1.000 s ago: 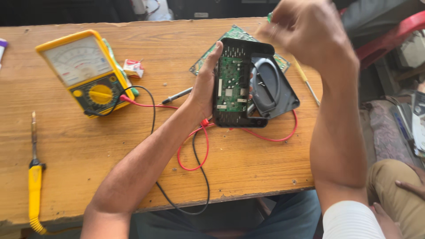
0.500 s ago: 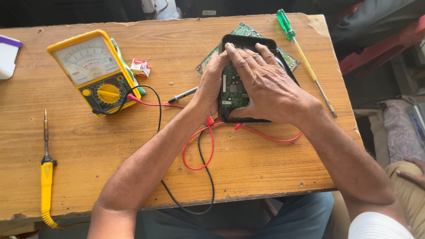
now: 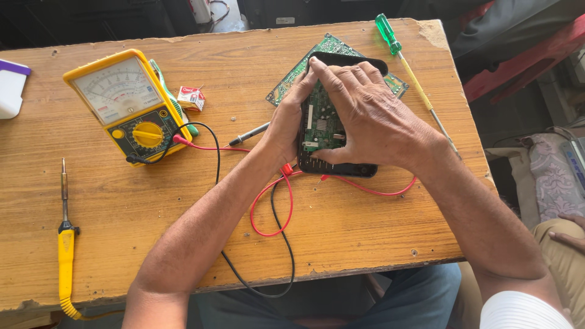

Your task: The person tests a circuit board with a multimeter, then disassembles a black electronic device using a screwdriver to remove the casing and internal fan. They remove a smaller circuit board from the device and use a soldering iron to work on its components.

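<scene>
A worn wooden table (image 3: 122, 244) of light brown boards fills most of the frame; its front edge is chipped at the lower left. Behind it, along the top of the frame, the space is dark. At the upper right stands red furniture (image 3: 536, 58), and at the right edge lies a pale patterned cloth (image 3: 551, 176). The light is bright and even.

The surface (image 3: 152, 207) is rough, matt wood; the meter (image 3: 129, 105) has glossy yellow plastic; the screwdriver (image 3: 407, 67) shows shiny metal.
</scene>
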Demonstrator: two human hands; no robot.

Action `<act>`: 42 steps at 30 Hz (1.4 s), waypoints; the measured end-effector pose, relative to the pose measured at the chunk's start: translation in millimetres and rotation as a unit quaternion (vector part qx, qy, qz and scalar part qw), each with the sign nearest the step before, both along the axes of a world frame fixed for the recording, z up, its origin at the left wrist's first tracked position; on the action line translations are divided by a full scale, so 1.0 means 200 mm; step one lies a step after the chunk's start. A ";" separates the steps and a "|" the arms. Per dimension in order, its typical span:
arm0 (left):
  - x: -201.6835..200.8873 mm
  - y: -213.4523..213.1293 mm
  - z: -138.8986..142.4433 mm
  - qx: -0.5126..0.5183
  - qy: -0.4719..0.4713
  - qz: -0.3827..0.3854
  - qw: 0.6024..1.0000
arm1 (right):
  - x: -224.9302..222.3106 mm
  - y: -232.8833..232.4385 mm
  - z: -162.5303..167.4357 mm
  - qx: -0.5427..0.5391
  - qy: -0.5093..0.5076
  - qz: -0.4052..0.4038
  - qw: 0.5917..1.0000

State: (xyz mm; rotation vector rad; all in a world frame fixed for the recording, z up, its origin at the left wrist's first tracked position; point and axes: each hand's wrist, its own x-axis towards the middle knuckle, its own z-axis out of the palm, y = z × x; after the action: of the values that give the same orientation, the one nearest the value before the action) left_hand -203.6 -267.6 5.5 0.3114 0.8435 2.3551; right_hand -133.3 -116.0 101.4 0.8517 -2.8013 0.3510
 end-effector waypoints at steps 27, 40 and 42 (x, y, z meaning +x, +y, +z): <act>0.02 -0.06 0.11 -0.120 0.137 0.056 0.982 | -0.06 0.06 -0.23 -0.108 0.099 0.032 0.989; -0.01 -0.05 0.11 -0.038 0.020 -0.011 0.999 | -0.05 0.05 -0.23 -0.198 0.154 0.084 0.964; -0.03 -0.06 0.10 -0.037 0.012 -0.032 0.999 | -0.05 0.08 -0.21 -0.255 0.139 0.090 0.953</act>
State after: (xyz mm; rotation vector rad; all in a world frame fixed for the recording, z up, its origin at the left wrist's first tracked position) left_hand -210.1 -279.7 25.0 0.3325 0.9156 2.2598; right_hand -143.0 -99.9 59.2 0.9388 -2.2220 0.8619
